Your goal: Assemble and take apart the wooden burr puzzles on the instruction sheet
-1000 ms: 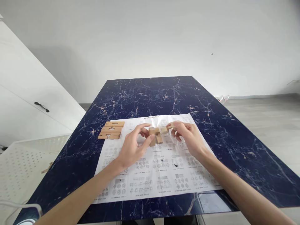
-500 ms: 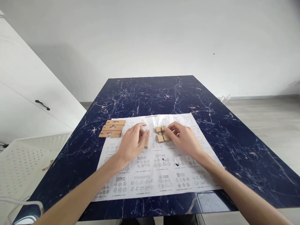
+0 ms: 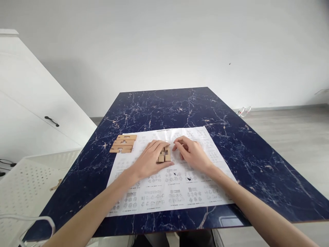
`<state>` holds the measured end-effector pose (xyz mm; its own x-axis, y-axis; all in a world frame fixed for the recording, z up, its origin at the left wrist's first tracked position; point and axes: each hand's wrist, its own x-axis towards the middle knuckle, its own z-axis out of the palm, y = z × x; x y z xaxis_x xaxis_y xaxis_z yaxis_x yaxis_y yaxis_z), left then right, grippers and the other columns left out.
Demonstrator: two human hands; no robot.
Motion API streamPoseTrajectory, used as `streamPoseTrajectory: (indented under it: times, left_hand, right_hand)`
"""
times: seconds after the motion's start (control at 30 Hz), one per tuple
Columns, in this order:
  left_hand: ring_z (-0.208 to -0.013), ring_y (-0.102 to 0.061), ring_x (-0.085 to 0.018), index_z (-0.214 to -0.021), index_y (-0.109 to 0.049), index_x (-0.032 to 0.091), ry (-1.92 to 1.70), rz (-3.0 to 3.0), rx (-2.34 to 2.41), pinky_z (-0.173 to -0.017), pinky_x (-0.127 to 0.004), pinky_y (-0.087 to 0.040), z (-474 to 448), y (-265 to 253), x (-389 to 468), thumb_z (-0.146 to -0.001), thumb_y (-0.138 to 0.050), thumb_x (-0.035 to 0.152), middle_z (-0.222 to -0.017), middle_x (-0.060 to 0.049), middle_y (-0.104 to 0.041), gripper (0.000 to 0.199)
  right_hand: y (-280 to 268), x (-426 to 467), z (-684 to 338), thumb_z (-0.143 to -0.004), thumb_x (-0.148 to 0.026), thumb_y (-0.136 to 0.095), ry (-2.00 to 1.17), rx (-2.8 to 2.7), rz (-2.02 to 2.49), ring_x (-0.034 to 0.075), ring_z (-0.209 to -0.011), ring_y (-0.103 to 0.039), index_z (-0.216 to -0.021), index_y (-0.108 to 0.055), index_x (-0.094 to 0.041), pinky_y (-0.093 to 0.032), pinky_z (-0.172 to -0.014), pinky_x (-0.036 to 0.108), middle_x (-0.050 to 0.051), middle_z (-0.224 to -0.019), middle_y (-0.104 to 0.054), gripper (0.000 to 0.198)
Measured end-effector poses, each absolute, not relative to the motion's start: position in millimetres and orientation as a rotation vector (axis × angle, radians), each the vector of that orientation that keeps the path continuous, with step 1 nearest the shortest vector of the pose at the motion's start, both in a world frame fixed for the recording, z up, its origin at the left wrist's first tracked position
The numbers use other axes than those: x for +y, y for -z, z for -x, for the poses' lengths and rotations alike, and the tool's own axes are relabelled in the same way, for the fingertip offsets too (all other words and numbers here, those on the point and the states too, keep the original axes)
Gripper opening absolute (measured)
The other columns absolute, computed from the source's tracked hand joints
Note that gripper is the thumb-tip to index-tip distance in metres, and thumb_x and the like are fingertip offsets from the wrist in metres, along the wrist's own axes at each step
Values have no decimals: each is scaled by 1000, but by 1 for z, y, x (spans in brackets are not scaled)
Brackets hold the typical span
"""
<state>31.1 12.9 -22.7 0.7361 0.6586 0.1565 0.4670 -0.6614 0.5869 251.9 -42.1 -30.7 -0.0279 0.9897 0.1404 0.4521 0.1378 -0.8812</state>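
My left hand (image 3: 151, 158) curves around a small cluster of notched wooden puzzle pieces (image 3: 164, 157), thumb at the near side and fingers at the far side. Part of the cluster is hidden under its palm and fingers. Just to the right, my right hand (image 3: 189, 152) is bent, with thumb and forefinger close together, apart from the cluster. Whether anything is pinched there is hidden. Both hands are over a white printed sheet (image 3: 151, 200) covered with small puzzle diagrams.
Three flat notched wooden pieces (image 3: 122, 144) with numbers lie at the sheet's left edge. The sheet rests on a dark blue marbled table (image 3: 159, 109). A white cabinet (image 3: 33, 85) and a perforated white surface (image 3: 38, 178) are on the left. Clear bottles (image 3: 244, 111) stand beyond the right side.
The block cluster has moved left, from under my right hand into my left hand's grasp. The separate bar at my left fingertips no longer shows apart. My right hand has come off the blocks.
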Motion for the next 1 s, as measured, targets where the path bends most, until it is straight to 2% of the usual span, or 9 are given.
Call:
streamPoseTrajectory:
  times: [0.07,0.23,0.4,0.5,0.77,0.87,1.0]
  left_hand:
    - [-130,-58,-35,-139,-60,27,-534,-2432,847,-111,-56,-48,-34,21,12,-91,-77,60,-137,-11,-66,61]
    - [-125,-60,-35,-138,-61,27,-581,-2435,1027,-106,-52,-52,-18,13,-15,-89,-78,59,-133,-10,-67,60]
    - [-116,-64,-33,-131,-63,24,-749,-2369,1513,-105,-48,-51,32,8,-49,-85,-82,56,-124,-10,-67,59]
    - [-113,-63,-34,-125,-66,23,-820,-2335,1817,-104,-48,-50,60,7,-54,-85,-80,56,-116,-10,-68,54]
    - [-118,-61,-40,-128,-63,16,-674,-2267,2276,-104,-51,-49,71,15,-38,-90,-70,58,-118,-17,-65,58]
    - [-121,-60,-42,-132,-59,13,-668,-2273,2310,-104,-54,-49,66,21,-39,-89,-70,61,-123,-20,-62,66]
    - [-133,-54,-45,-140,-50,13,-752,-2266,2191,-109,-60,-46,76,28,-52,-79,-75,71,-139,-24,-54,88]
  right_hand:
    - [33,-41,-252,-107,-43,-48,-825,-1620,1428,15,-59,-62,-101,-63,-23,-48,-59,31,4,-92,-80,26]
    - [34,-41,-254,-107,-40,-46,-802,-1698,1401,15,-59,-58,-99,-64,-21,-45,-60,32,5,-89,-79,27]
    - [36,-44,-256,-106,-37,-48,-794,-1762,1389,14,-56,-55,-98,-66,-20,-41,-57,31,5,-88,-79,26]
    - [38,-44,-257,-105,-35,-49,-779,-1792,1382,15,-58,-57,-96,-66,-21,-42,-61,31,4,-86,-78,24]
    - [43,-45,-256,-103,-34,-50,-743,-1838,1372,18,-65,-64,-95,-66,-21,-45,-66,33,5,-83,-78,23]
    - [43,-44,-256,-104,-37,-50,-757,-1847,1386,18,-63,-64,-97,-67,-21,-46,-63,33,7,-85,-78,24]
    - [29,-49,-262,-104,-36,-51,-784,-1893,1383,18,-62,-64,-97,-68,-22,-46,-59,31,6,-89,-79,22]
